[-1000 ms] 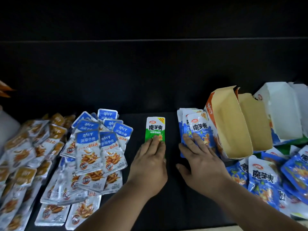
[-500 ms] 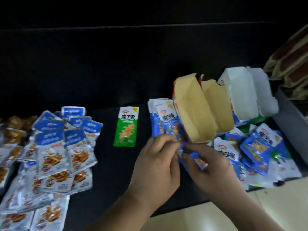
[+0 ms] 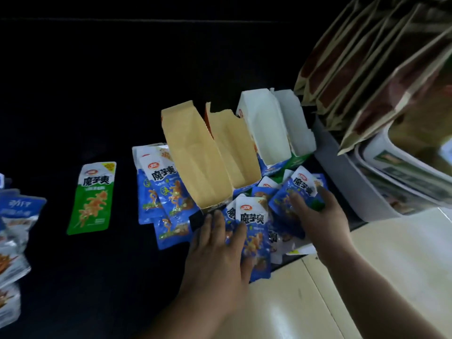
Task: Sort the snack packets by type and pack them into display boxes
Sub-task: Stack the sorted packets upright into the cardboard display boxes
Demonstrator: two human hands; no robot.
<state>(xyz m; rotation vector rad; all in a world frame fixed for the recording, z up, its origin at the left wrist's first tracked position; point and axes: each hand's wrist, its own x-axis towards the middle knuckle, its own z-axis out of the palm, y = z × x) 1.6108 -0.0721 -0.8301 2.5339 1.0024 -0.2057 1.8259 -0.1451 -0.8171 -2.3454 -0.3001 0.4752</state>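
A single green packet (image 3: 92, 199) lies flat on the dark table. Right of it sits a small stack of blue packets (image 3: 161, 192). Behind them stand two open display boxes, one brown inside (image 3: 195, 152) and one white inside (image 3: 266, 128). A loose heap of blue packets (image 3: 276, 204) lies in front of the boxes. My left hand (image 3: 217, 243) rests with straight fingers on a blue packet (image 3: 254, 231) at the heap's near edge. My right hand (image 3: 315, 214) curls its fingers over packets at the heap's right side, next to another blue packet (image 3: 302, 184).
Blue fish-snack packets (image 3: 14, 231) lie at the left edge. A grey shelf (image 3: 347, 172) stands to the right of the heap, holding stacked trays (image 3: 401, 172) and brown pouches (image 3: 367, 69). A pale floor or counter (image 3: 367, 265) shows beyond the table's near right edge.
The view has swung right. My hands left the green packet and the blue stack, came together, then spread onto the loose blue heap in front of the boxes.
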